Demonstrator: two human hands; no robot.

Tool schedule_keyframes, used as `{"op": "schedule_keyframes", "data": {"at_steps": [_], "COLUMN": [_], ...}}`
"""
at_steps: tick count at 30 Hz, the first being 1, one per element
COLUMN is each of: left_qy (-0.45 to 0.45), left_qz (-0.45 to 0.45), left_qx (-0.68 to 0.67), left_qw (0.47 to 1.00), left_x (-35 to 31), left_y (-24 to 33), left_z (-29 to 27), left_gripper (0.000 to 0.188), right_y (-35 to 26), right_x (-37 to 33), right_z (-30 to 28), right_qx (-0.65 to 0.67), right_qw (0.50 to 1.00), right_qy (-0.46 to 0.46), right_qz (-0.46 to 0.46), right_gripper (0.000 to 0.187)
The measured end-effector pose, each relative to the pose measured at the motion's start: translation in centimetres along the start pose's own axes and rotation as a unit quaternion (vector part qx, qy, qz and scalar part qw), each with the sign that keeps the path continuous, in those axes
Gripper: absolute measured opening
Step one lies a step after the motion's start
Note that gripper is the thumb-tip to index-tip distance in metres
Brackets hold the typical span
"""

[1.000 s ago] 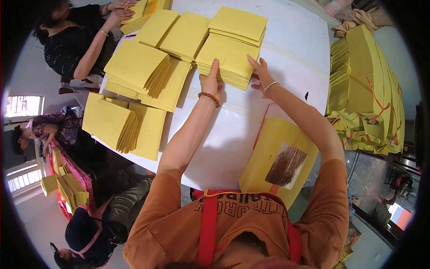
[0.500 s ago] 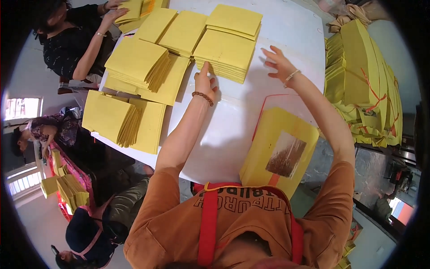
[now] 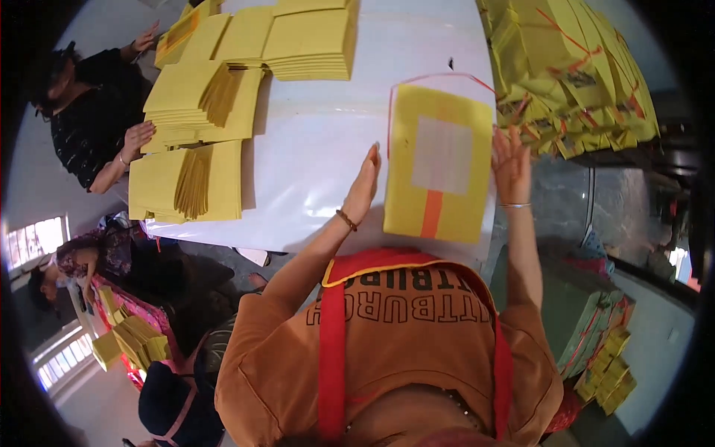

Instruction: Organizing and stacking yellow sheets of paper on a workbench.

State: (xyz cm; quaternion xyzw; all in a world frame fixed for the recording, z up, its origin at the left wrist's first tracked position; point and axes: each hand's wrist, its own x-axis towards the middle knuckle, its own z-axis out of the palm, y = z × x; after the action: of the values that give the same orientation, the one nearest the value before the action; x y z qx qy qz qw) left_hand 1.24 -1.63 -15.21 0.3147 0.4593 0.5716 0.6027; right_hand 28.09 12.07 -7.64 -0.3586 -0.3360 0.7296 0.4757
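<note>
**Hands on either side of a yellow bundle**

Here we had both hands at one bundle of yellow paper, which lay flat on the white table just in front of our chest. Our left hand stood on edge against the bundle's left side, fingers straight and held together, touching it. Our right hand was at the bundle's right edge, open with the fingers spread; we could not tell whether it pressed the paper or only hovered beside it. Neither hand pinched anything. The bundle had a pale square on top, an orange strip below that, and a thin red string looping past its far end.

Beyond our left hand, well apart, lay fanned stacks of yellow sheets, with another neat stack farther off. Beyond our right hand sat a big heap of tied yellow bundles. Far off to the left of our left hand, another person in dark clothes rested a hand at the table's edge.
</note>
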Motion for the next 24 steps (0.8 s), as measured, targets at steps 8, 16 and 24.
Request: {"op": "schedule_keyframes", "data": {"at_steps": [8,16,24], "left_qy": [-0.008,-0.012,0.162], "left_qz": [-0.057,-0.004,0.154], "left_qx": [0.077,-0.039,0.186], "left_qw": [0.995,0.999,0.957], "left_x": [-1.1,-1.1,-1.6], "left_y": [1.0,-3.6,6.3], "left_z": [4.4,2.1,3.4], "left_gripper": [0.067,0.048,0.037], "right_y": [8.6,9.5,1.7], "right_x": [-5.9,-5.6,-6.3], "right_z": [-1.4,-1.2,0.2], "right_qx": [0.016,-0.006,-0.365], "right_qw": [0.996,0.997,0.850], "right_qy": [0.011,-0.004,-0.129], "right_qz": [0.087,0.073,-0.358], "right_gripper": [0.058,0.064,0.046]}}
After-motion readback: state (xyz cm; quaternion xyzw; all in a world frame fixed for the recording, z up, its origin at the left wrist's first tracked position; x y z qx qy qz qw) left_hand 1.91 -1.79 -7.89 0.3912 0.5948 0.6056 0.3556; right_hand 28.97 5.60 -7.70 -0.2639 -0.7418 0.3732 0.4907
